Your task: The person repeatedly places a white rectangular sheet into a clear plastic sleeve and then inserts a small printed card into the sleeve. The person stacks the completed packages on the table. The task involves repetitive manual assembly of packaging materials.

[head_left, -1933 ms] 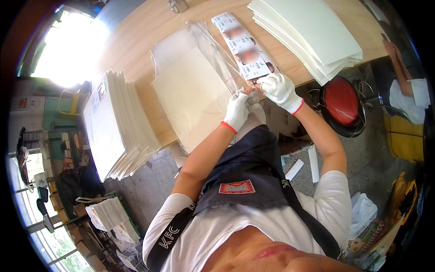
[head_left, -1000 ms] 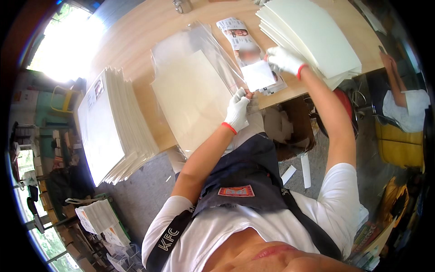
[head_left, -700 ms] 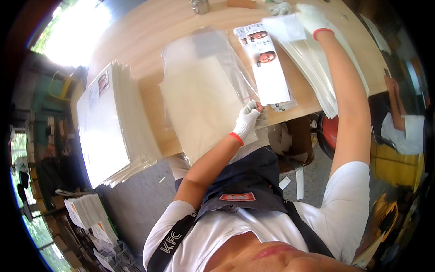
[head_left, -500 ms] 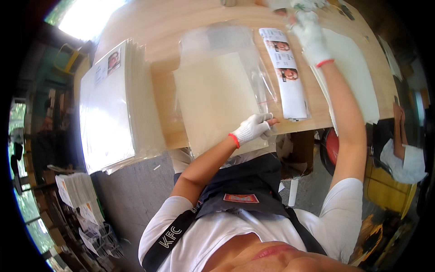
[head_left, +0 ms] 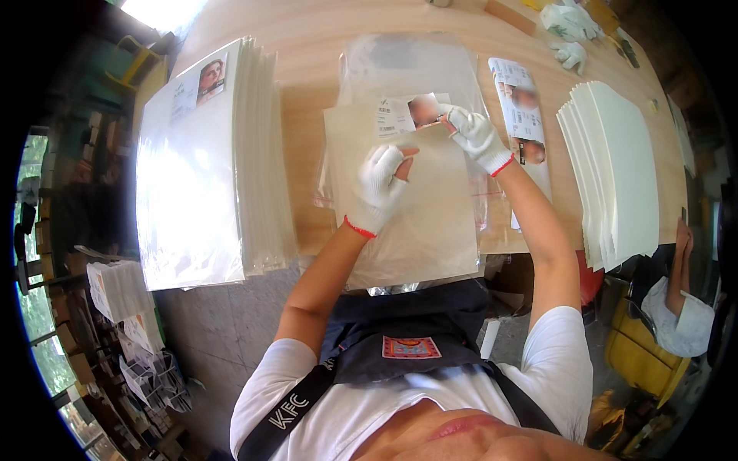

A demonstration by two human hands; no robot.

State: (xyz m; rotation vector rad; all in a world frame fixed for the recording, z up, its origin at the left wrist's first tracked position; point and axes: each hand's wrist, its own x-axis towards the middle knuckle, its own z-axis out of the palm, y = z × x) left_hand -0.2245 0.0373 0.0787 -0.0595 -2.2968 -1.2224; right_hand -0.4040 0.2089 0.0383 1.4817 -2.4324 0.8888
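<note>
My right hand (head_left: pixel 478 140), in a white knit glove with bare fingertips, pinches the edge of a white printed label card (head_left: pixel 396 115) with a picture on it. The card lies over the upper part of a cream sheet of board (head_left: pixel 419 207). Under that board are clear plastic sleeves (head_left: pixel 469 84), reaching farther across the table. My left hand (head_left: pixel 378 184), gloved alike, is over the left part of the board, just below the card. Its fingers are curled in with the thumb beside them, and nothing shows in them.
A thick stack of sleeved white boards (head_left: pixel 192 184) stands at left. On the right lie a strip of printed cards (head_left: pixel 523 115) and a fanned stack of pale boards (head_left: pixel 615 169). White gloves (head_left: pixel 569 55) lie at the far right. Another person's arm (head_left: pixel 680 261) shows beyond the right edge.
My right hand has come back from the far right and now holds a label card over the board. My left hand has moved from the board's lower right edge up and left.
</note>
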